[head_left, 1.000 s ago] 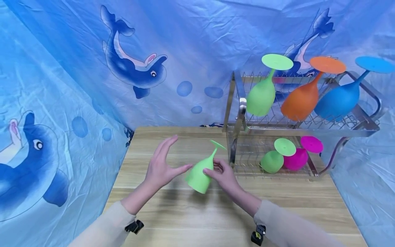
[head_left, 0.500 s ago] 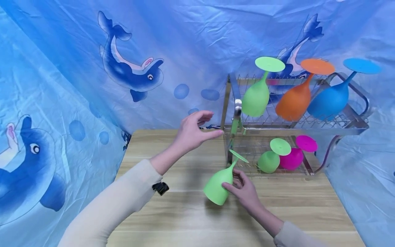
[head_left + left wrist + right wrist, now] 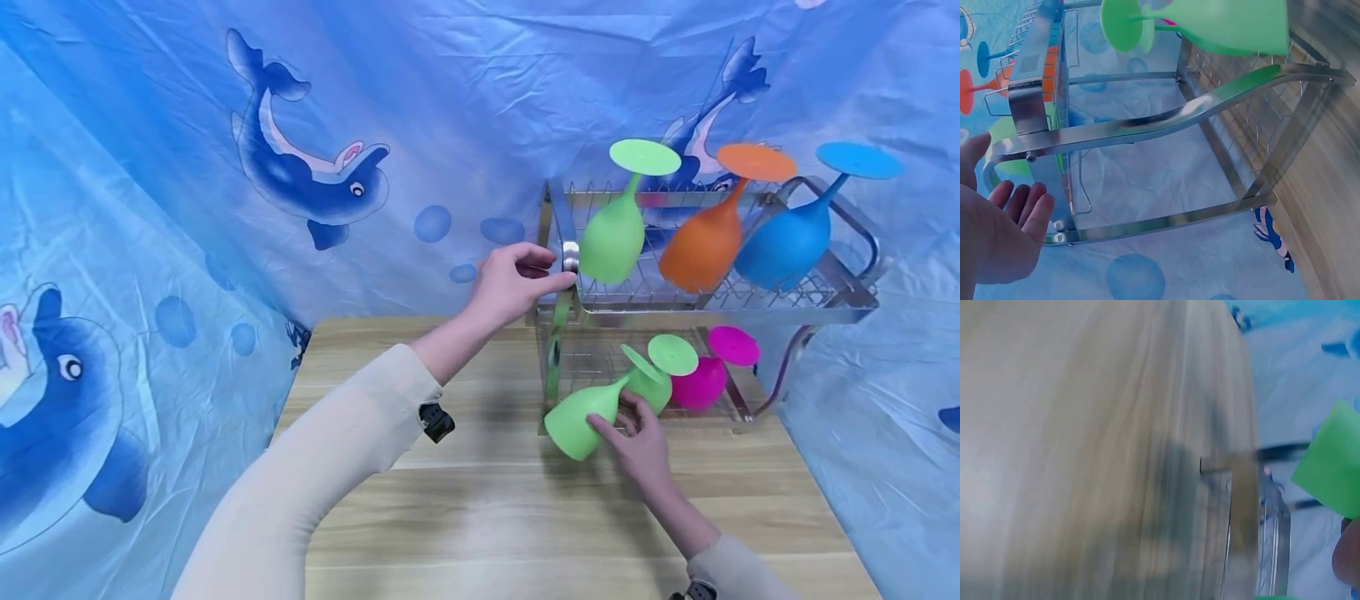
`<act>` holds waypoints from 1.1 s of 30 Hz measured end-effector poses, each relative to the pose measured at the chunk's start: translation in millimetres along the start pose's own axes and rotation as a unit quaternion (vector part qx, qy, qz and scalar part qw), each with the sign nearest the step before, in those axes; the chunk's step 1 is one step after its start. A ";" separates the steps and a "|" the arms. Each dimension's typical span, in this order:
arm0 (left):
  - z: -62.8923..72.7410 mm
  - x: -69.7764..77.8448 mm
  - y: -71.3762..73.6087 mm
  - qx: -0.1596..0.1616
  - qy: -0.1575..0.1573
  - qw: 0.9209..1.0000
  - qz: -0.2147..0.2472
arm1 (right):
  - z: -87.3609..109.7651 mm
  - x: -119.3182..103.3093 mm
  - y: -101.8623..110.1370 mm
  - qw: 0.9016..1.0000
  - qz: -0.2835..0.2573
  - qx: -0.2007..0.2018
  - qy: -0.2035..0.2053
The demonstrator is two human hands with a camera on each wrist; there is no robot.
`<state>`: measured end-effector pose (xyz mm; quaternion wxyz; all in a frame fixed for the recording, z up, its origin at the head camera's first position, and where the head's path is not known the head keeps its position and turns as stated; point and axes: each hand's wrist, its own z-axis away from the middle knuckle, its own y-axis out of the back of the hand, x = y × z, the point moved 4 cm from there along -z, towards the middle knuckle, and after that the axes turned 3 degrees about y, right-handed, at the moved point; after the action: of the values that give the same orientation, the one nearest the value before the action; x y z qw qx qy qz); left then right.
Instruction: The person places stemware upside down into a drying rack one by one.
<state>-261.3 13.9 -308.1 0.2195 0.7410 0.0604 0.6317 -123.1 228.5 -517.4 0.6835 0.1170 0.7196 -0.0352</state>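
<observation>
My right hand (image 3: pixel 641 442) holds a light green goblet (image 3: pixel 583 421) by its bowl, thumb on the near side. The goblet is tilted, mouth down to the left and foot up to the right, in front of the rack's lower shelf. In the right wrist view only part of the green bowl (image 3: pixel 1335 465) and a fingertip show. My left hand (image 3: pixel 513 279) is at the upper left corner of the metal dish rack (image 3: pixel 720 317). Its thumb and fingers are spread apart around the corner; whether they touch the metal I cannot tell.
Upside down and leaning on the top shelf are a green goblet (image 3: pixel 613 242), an orange goblet (image 3: pixel 701 250) and a blue goblet (image 3: pixel 787 246). A second green goblet (image 3: pixel 672 356) and a magenta goblet (image 3: pixel 701 383) sit below. The wooden table (image 3: pixel 450 517) meets a blue dolphin-print cloth (image 3: pixel 420 125).
My right hand has carried the green goblet rightward to the front of the lower shelf. The left hand has moved right and up from the table to the rack's upper corner.
</observation>
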 end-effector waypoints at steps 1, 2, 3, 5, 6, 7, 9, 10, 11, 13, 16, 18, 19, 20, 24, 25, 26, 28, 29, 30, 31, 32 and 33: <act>-0.1 0.0 -0.7 0.002 0.003 1.000 -0.001 | -3.5 0.9 2.0 1.000 0.005 0.009 0.007; -0.2 0.0 -1.3 0.006 0.004 1.000 -0.003 | -6.8 1.7 3.9 1.000 0.011 0.019 0.015; 0.1 0.1 -1.8 0.012 0.006 1.000 -0.007 | -10.2 1.8 5.8 0.999 0.018 0.029 0.022; 0.2 1.3 -3.5 0.019 0.008 1.000 -0.013 | -15.9 2.4 9.8 0.998 0.025 0.050 0.033; -0.1 1.6 -4.6 0.020 0.009 1.000 -0.012 | -18.4 2.6 11.6 0.997 0.026 0.060 0.038; -0.2 2.1 -5.6 0.021 0.007 1.000 -0.014 | -20.8 2.8 13.4 0.996 0.025 0.069 0.041; -0.2 3.3 -6.8 0.023 0.002 1.000 -0.014 | -25.6 3.0 16.3 0.995 0.024 0.086 0.048; -0.3 3.6 -7.2 0.025 -0.002 1.000 -0.014 | -27.7 3.3 17.0 0.994 0.025 0.092 0.051; -0.2 3.8 -7.3 0.028 -0.005 0.999 -0.014 | -30.1 2.6 17.3 0.993 0.030 0.096 0.056; 0.4 3.7 -6.7 0.036 -0.009 0.999 -0.012 | -35.5 2.6 16.6 0.992 0.029 0.100 0.068; 1.3 2.6 -6.9 0.040 -0.016 0.999 -0.014 | -42.5 2.5 13.7 0.991 0.034 0.102 0.082; 1.6 1.7 -8.0 0.038 -0.022 0.999 -0.018 | -46.1 3.9 11.7 0.990 0.028 0.105 0.089; 1.8 1.1 -8.7 0.038 -0.026 0.999 -0.020 | -47.4 4.9 10.6 0.990 0.028 0.107 0.091; 2.0 0.3 -9.4 0.038 -0.031 0.999 -0.023 | -48.5 6.2 9.8 0.989 0.031 0.110 0.092; 2.6 -1.9 -11.2 0.045 -0.042 0.998 -0.025 | -52.3 12.8 7.0 0.987 0.031 0.119 0.100; 2.7 -2.3 -11.7 0.047 -0.043 0.998 -0.024 | -53.0 14.4 6.5 0.987 0.037 0.121 0.101; 2.8 -2.5 -12.3 0.048 -0.045 0.998 -0.024 | -53.5 16.0 6.1 0.986 0.041 0.123 0.102; 2.8 -2.1 -13.5 0.049 -0.049 0.997 -0.023 | -54.4 19.2 5.5 0.985 0.046 0.125 0.107; 2.7 -1.9 -14.0 0.051 -0.051 0.997 -0.022 | -54.9 20.6 5.2 0.984 0.051 0.126 0.110; 2.7 -1.5 -14.4 0.053 -0.053 0.997 -0.021 | -55.3 21.9 4.9 0.984 0.057 0.127 0.113; 2.7 -1.2 -14.6 0.055 -0.054 0.997 -0.018 | -55.7 23.1 4.5 0.983 0.064 0.128 0.115; 2.7 -0.7 -14.8 0.057 -0.055 0.997 -0.017 | -56.2 24.1 4.0 0.982 0.071 0.128 0.117; 2.9 -0.4 -14.7 0.059 -0.055 0.997 -0.014 | -56.7 25.1 3.3 0.981 0.077 0.128 0.120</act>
<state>-255.8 26.3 -314.7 0.1869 0.7852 0.0961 0.5825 -178.6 246.7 -538.4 0.5725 0.2624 0.7745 -0.0599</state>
